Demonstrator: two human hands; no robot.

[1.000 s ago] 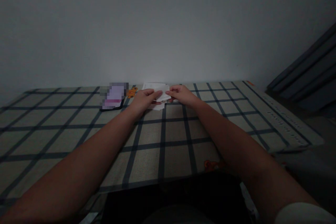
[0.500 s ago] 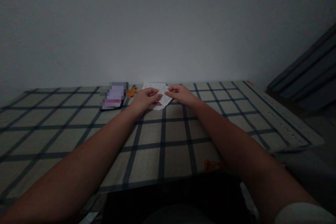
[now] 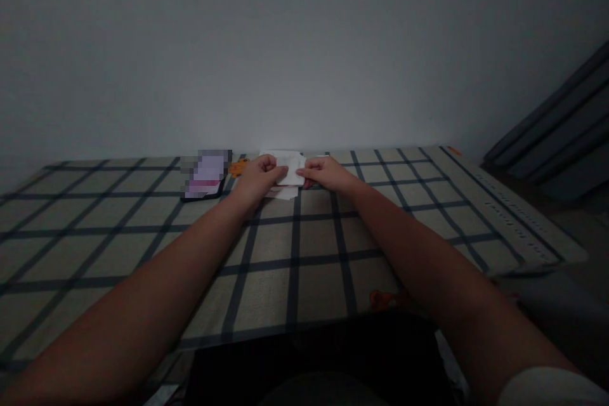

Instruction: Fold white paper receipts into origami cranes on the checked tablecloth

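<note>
My left hand (image 3: 258,176), right hand (image 3: 328,173) pinch white paper (image 3: 292,174) at opposite sides; best I keep pull light, even.

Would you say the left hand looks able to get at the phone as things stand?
Probably yes: the phone lies left of the left hand with nothing tall between, though that hand would likely need to release the white paper first.

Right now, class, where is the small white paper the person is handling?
In the head view, the white paper is near the middle, held between the left hand and right hand, over other white sheets on the checked cloth.
</note>
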